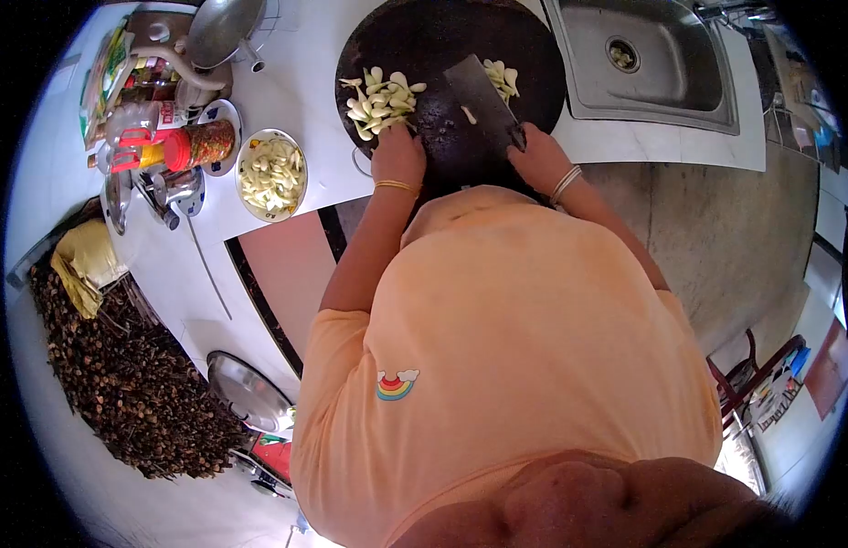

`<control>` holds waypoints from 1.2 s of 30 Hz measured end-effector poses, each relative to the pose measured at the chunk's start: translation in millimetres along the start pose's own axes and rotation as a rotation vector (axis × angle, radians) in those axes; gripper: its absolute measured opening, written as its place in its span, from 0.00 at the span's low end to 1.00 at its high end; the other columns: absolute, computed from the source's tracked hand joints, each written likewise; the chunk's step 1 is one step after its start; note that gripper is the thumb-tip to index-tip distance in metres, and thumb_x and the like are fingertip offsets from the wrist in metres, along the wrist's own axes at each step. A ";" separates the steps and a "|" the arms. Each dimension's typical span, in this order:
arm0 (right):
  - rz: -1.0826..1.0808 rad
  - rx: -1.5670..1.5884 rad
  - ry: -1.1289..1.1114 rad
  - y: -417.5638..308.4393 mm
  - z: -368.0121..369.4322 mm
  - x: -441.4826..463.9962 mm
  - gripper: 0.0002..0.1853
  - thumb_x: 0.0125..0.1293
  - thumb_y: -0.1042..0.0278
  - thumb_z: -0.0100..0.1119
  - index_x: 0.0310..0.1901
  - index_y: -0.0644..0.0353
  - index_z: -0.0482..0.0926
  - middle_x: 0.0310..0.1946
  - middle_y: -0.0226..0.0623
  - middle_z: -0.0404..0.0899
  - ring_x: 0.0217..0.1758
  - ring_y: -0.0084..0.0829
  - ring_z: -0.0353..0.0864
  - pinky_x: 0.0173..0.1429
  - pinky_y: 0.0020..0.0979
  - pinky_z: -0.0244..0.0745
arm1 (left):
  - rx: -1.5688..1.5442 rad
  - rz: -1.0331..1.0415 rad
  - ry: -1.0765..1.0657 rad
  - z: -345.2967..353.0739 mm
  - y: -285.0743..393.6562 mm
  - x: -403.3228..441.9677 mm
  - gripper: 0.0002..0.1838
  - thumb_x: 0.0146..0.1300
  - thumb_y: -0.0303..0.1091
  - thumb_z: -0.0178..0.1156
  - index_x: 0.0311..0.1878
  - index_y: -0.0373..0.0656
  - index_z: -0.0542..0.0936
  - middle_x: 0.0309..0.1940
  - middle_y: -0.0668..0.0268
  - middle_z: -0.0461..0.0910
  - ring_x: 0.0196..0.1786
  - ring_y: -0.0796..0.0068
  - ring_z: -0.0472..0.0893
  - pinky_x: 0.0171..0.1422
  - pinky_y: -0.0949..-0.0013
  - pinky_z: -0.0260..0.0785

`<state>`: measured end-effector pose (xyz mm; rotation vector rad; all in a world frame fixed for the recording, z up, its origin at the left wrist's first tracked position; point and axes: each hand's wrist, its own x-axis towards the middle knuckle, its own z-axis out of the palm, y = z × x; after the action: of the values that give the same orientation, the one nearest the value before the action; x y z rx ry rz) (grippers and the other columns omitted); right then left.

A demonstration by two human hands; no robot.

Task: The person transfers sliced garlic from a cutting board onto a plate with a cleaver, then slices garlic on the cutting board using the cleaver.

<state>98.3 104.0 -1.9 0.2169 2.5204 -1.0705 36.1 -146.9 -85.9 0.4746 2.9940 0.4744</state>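
A dark round chopping board [397,41] lies on the white counter. My right hand [540,160] is wrapped round the handle of a broad cleaver [481,96], whose blade rests flat-looking over the board. My left hand [398,157] is at the near edge of a pile of pale garlic cloves [380,99], its fingers bent; what they hold, if anything, is hidden. A smaller heap of garlic [503,80] lies beyond the blade on the right. One small piece of garlic [469,114] shows beside the blade.
Left of the board stands a patterned bowl [279,218] full of garlic pieces. Past it are a red-lidded jar [200,144], bottles and a metal pan [225,32]. A steel sink [648,102] is at right. Stacked firewood [122,374] fills the far left.
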 end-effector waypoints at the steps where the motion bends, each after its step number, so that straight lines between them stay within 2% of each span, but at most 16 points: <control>1: -0.004 -0.004 -0.005 -0.3 0.9 -0.5 0.19 0.62 0.64 0.55 0.47 0.73 0.70 0.34 0.64 0.79 0.40 0.60 0.80 0.48 0.51 0.75 | -0.034 0.028 -0.015 2.2 -0.7 -0.3 0.12 0.62 0.37 0.60 0.42 0.37 0.76 0.42 0.47 0.77 0.42 0.45 0.82 0.46 0.51 0.76; 6: -0.006 -0.004 0.015 -2.8 2.3 -1.5 0.20 0.62 0.64 0.54 0.48 0.74 0.70 0.33 0.64 0.80 0.40 0.60 0.80 0.47 0.51 0.76 | -0.182 0.127 -0.054 -2.5 14.1 4.9 0.12 0.60 0.39 0.63 0.39 0.38 0.81 0.38 0.48 0.79 0.40 0.47 0.82 0.47 0.53 0.75; 9: -0.009 -0.038 0.002 -3.1 2.4 -0.5 0.22 0.62 0.64 0.54 0.51 0.74 0.69 0.33 0.64 0.80 0.40 0.60 0.81 0.47 0.51 0.76 | -0.532 0.109 -0.021 -30.0 61.2 24.3 0.11 0.59 0.38 0.64 0.36 0.39 0.83 0.34 0.50 0.82 0.40 0.50 0.82 0.46 0.56 0.74; 11: -0.006 -0.063 -0.012 -3.6 1.1 -1.1 0.23 0.62 0.64 0.54 0.53 0.75 0.68 0.34 0.64 0.80 0.40 0.60 0.81 0.47 0.51 0.76 | -0.412 -0.066 -0.050 -8.8 60.3 42.9 0.13 0.57 0.39 0.65 0.39 0.38 0.82 0.35 0.51 0.83 0.40 0.51 0.83 0.47 0.57 0.75; 12: 0.002 -0.044 0.031 -6.0 0.7 -4.2 0.24 0.63 0.63 0.55 0.53 0.75 0.68 0.33 0.64 0.80 0.39 0.60 0.81 0.47 0.51 0.76 | -0.412 -0.064 -0.049 -6.7 55.7 42.1 0.13 0.57 0.39 0.65 0.39 0.38 0.82 0.35 0.51 0.83 0.40 0.51 0.83 0.47 0.57 0.75; 15: 0.038 -0.015 0.083 -15.0 -3.5 -12.9 0.23 0.63 0.63 0.55 0.53 0.73 0.68 0.33 0.63 0.80 0.38 0.60 0.81 0.47 0.51 0.76 | -0.383 0.200 0.056 -5.4 41.1 35.3 0.16 0.56 0.41 0.68 0.40 0.39 0.80 0.34 0.51 0.83 0.39 0.51 0.83 0.46 0.58 0.75; 17: 0.066 -0.007 0.101 -17.1 -4.4 -15.4 0.22 0.63 0.62 0.55 0.52 0.72 0.68 0.33 0.63 0.80 0.38 0.60 0.81 0.46 0.51 0.76 | -0.537 -0.268 -0.325 -26.4 49.8 34.1 0.19 0.54 0.44 0.70 0.39 0.39 0.77 0.31 0.53 0.83 0.38 0.52 0.83 0.45 0.58 0.75; 18: 0.066 -0.013 0.082 -17.3 -4.1 -14.8 0.22 0.63 0.62 0.55 0.51 0.72 0.69 0.32 0.62 0.80 0.38 0.60 0.81 0.46 0.52 0.76 | -0.533 -0.265 -0.328 -28.9 49.2 32.4 0.19 0.54 0.44 0.70 0.39 0.39 0.77 0.31 0.53 0.83 0.38 0.52 0.83 0.45 0.58 0.75; 20: 0.063 -0.019 0.064 -16.8 -2.9 -13.8 0.21 0.63 0.62 0.55 0.50 0.71 0.69 0.32 0.62 0.80 0.38 0.60 0.81 0.46 0.52 0.76 | -0.443 -0.214 -0.305 -33.8 47.8 30.8 0.22 0.53 0.45 0.72 0.39 0.37 0.76 0.30 0.56 0.82 0.34 0.62 0.82 0.40 0.61 0.75; 21: 0.036 0.006 0.046 -15.4 -0.5 -14.1 0.21 0.63 0.62 0.56 0.50 0.71 0.69 0.32 0.62 0.80 0.38 0.60 0.81 0.46 0.52 0.76 | -0.442 -0.213 -0.305 -36.2 47.9 30.4 0.22 0.53 0.45 0.72 0.39 0.37 0.76 0.30 0.56 0.82 0.34 0.62 0.82 0.40 0.61 0.75; 23: 0.010 0.031 0.025 -14.1 1.6 -15.2 0.21 0.63 0.62 0.56 0.50 0.71 0.69 0.32 0.62 0.80 0.38 0.60 0.81 0.46 0.52 0.75 | -0.449 -0.179 -0.259 -40.6 47.6 28.3 0.21 0.52 0.45 0.72 0.38 0.39 0.75 0.30 0.55 0.82 0.37 0.54 0.83 0.44 0.58 0.74; 24: 0.012 0.030 -0.008 -15.0 1.1 -15.3 0.21 0.63 0.62 0.56 0.50 0.71 0.69 0.32 0.63 0.80 0.39 0.60 0.81 0.46 0.52 0.75 | -0.448 -0.183 -0.258 -38.7 45.3 27.0 0.21 0.52 0.45 0.72 0.38 0.39 0.75 0.30 0.55 0.82 0.37 0.54 0.83 0.44 0.58 0.74; 26: 0.012 0.027 -0.040 -13.0 1.3 -14.1 0.21 0.63 0.62 0.56 0.49 0.71 0.69 0.32 0.63 0.80 0.39 0.60 0.81 0.46 0.52 0.75 | -0.514 -0.175 -0.187 -32.9 42.1 25.8 0.21 0.52 0.45 0.73 0.37 0.38 0.77 0.29 0.57 0.81 0.33 0.60 0.83 0.39 0.61 0.74; 30: 0.023 -0.020 0.033 -17.3 -2.7 -12.0 0.21 0.63 0.62 0.56 0.50 0.72 0.68 0.32 0.63 0.80 0.39 0.60 0.81 0.45 0.52 0.76 | -0.554 -0.212 -0.151 -44.8 51.2 21.7 0.23 0.52 0.49 0.72 0.37 0.38 0.78 0.28 0.54 0.81 0.34 0.56 0.83 0.40 0.58 0.74; 32: 0.070 -0.019 0.039 -18.9 -4.3 -12.1 0.21 0.62 0.63 0.56 0.50 0.72 0.68 0.32 0.63 0.80 0.39 0.60 0.81 0.45 0.51 0.76 | -0.266 -0.267 -0.231 -59.0 57.8 21.8 0.21 0.57 0.50 0.67 0.37 0.39 0.79 0.28 0.52 0.82 0.36 0.50 0.82 0.41 0.55 0.74; 36: 0.012 -0.019 -0.001 -18.2 -1.7 -12.8 0.22 0.62 0.63 0.56 0.51 0.72 0.68 0.33 0.64 0.80 0.39 0.60 0.81 0.45 0.51 0.76 | -0.309 -0.180 -0.207 -37.4 44.8 19.5 0.21 0.61 0.52 0.63 0.33 0.38 0.81 0.28 0.50 0.82 0.36 0.48 0.82 0.42 0.53 0.73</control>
<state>104.2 92.6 16.5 0.2261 2.5240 -1.0416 26.1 -111.1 -36.8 0.2112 2.6673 0.7990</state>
